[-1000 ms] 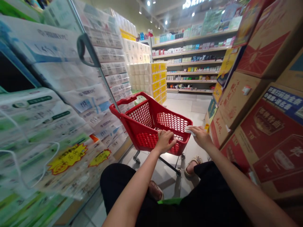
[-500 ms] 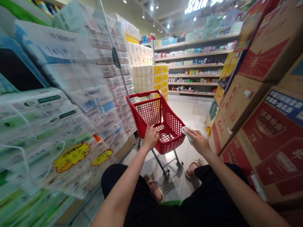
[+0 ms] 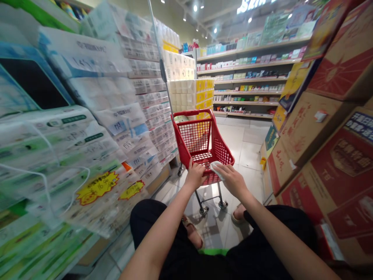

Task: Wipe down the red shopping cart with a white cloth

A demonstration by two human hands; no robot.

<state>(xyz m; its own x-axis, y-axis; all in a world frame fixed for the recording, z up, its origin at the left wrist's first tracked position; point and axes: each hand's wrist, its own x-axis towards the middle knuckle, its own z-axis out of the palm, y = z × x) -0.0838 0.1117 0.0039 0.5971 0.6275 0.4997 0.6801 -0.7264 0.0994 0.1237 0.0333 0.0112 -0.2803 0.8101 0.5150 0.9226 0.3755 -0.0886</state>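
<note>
A small red plastic shopping cart [image 3: 193,133] on metal legs with casters stands between my feet, its basket facing me. Over the near left part of its rim, the fingers of my left hand [image 3: 196,175] are curled. My right hand [image 3: 233,179] presses a folded white cloth [image 3: 216,169] against the near rim, right of the left hand. The cloth lies partly under its fingers. A thin metal pole [image 3: 163,70] with a dark grip rises from the cart's far left corner.
Packs of tissue paper [image 3: 116,116] are stacked on the left, with yellow price signs [image 3: 97,188] and a white cable [image 3: 46,182]. Cardboard cartons [image 3: 305,128] rise close on the right. Shelves of small boxed goods [image 3: 247,77] stand beyond the tiled floor [image 3: 247,149].
My right hand has slid the cloth leftward along the near rim, from the right corner toward the middle. My left hand stays on the rim. The view has shifted slightly.
</note>
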